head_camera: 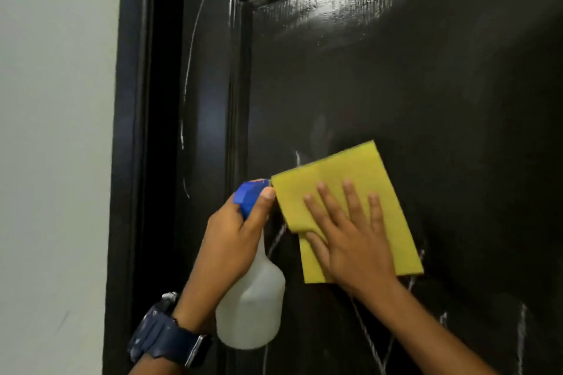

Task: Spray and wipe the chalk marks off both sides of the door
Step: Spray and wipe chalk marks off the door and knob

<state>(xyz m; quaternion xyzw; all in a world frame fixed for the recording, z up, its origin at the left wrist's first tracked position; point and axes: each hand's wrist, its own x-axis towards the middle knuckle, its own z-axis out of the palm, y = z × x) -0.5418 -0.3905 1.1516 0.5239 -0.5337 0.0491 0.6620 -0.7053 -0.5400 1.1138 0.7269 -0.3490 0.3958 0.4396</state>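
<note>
Dark door fills the frame w/ chalk marks mostly lower centre & lower right, plus a long streak at left. Right hand presses the yellow cloth flat, fingers spread, at centre; best to wipe downward thru the lines w/ firm, overlapping strokes. Left hand grips the spray bottle just left of it, nozzle near the cloth, ready to re-wet.

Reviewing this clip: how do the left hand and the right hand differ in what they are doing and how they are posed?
The left hand is curled round the spray bottle, gripping its neck below the blue head; the right hand lies flat, fingers spread, pressing the yellow cloth onto the door. The left wrist wears a watch; the right is bare. Both are raised by the chalk marks.
</note>
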